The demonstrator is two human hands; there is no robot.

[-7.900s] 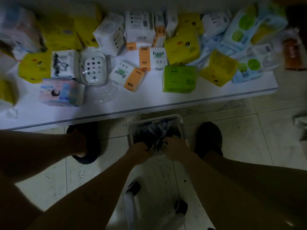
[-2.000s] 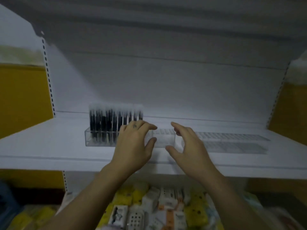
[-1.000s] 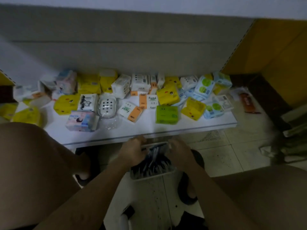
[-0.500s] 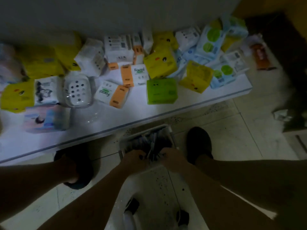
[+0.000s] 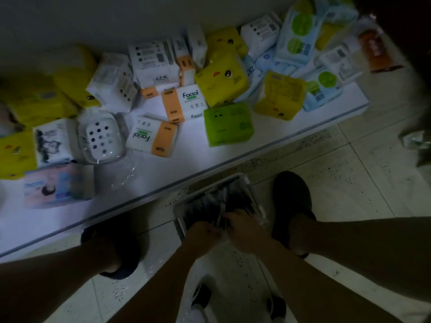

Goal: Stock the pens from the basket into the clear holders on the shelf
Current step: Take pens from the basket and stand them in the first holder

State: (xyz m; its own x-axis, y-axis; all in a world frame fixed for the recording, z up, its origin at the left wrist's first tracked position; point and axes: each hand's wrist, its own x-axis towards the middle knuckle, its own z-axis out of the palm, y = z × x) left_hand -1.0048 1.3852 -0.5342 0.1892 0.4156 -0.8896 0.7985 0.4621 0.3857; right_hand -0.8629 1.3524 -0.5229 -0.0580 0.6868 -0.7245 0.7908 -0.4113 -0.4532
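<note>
1. In the basket [image 5: 215, 185], the fingers of the left hand [image 5: 202, 232] and right hand [image 5: 245, 227] are buried among pens [image 5: 207, 206]; grip unreadable.
2. Pens blur into one dark mass.
3. Far left of the basket, a yellow pack [image 5: 14, 155] is cropped.

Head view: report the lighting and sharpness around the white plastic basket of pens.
Head view: dim overall; the white plastic basket sits in shadow, its dark pens blurring together; left hand and right hand underexposed, grips unreadable; the white bottom shelf is brighter.

Glossy plastic-wrapped tissue packs [image 5: 228, 123], smooth speckled floor tiles [image 5: 361, 183]; plastic basket [image 5: 211, 190]
</note>
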